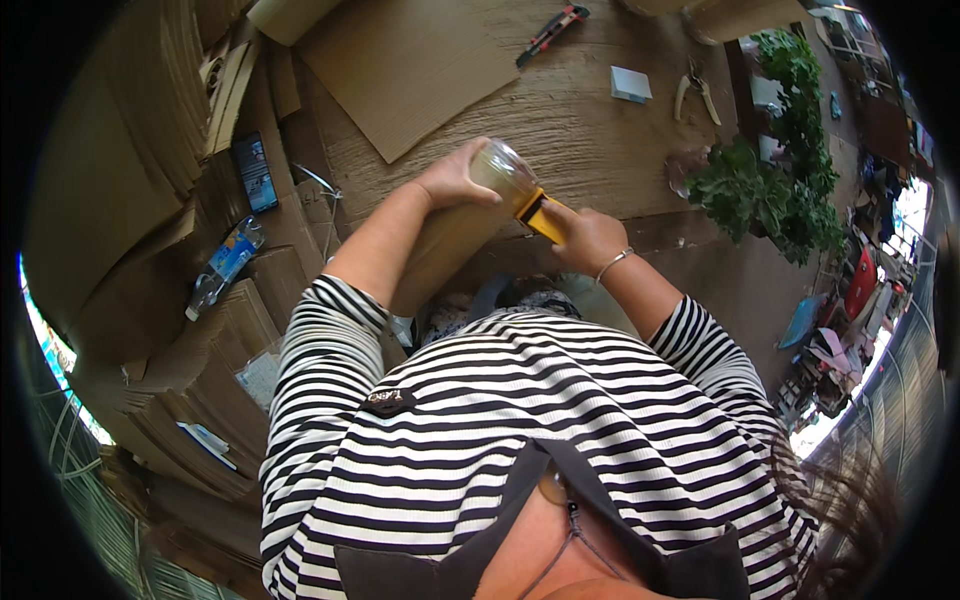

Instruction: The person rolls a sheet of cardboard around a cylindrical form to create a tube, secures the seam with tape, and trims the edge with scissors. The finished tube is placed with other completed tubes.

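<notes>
My left hand (460, 177) rests around the upper left side of a roll of clear packing tape (508, 163), thumb towards me, near the middle of the view. Beside the roll, my right hand (589, 236) is closed on a yellow tape dispenser (544, 216) with a dark band near its front. Roll and dispenser are together, over the near part of the cardboard-covered table (600, 157). Below my left hand lies a smooth brown surface, perhaps a cardboard flap (450, 247). How the tape's free end lies cannot be made out.
Further off lie a flat cardboard sheet (420, 67), a red-and-black utility knife (553, 36), a small white box (631, 84) and pruning shears (697, 94). Leafy green plants (780, 165) stand right. Left are a phone (256, 172), a plastic bottle (225, 266) and stacked cardboard (202, 345).
</notes>
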### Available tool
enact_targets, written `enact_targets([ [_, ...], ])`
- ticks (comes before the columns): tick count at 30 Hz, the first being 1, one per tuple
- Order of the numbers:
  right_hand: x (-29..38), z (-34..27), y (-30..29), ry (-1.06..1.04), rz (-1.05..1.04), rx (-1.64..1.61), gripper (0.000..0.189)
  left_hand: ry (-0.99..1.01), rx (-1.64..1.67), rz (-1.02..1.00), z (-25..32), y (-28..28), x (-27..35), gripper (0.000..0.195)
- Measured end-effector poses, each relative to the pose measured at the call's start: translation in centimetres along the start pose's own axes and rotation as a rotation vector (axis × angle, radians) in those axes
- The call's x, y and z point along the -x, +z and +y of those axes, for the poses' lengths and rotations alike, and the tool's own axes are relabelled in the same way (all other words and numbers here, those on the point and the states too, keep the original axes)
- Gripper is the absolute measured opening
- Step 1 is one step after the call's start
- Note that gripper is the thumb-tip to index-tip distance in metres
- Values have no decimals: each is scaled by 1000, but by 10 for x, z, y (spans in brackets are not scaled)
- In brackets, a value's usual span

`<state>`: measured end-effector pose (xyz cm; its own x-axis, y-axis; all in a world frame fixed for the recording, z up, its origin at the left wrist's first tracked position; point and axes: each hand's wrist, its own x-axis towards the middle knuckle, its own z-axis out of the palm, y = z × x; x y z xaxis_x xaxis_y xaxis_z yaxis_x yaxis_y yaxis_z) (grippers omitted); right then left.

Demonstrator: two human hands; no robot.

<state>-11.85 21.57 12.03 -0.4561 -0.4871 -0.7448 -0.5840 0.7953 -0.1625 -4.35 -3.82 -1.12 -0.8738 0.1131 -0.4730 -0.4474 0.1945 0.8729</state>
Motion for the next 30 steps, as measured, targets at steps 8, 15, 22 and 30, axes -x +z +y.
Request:
enact_targets([
  [8, -22, 16, 32, 116, -121, -103, 62, -159, 217, -158, -6, 17, -16, 114],
  [15, 37, 73, 50, 189, -112, -222, 68, -69, -314, -73, -9, 56, -19, 126],
  [22, 83, 122, 44, 108, 306, -405, 69, -21, -836, -170, 101, 77, 4, 112],
  [30, 56, 133, 28, -206, 469, -376, 49, -83, -1069, 242, 38, 114, 50, 122],
])
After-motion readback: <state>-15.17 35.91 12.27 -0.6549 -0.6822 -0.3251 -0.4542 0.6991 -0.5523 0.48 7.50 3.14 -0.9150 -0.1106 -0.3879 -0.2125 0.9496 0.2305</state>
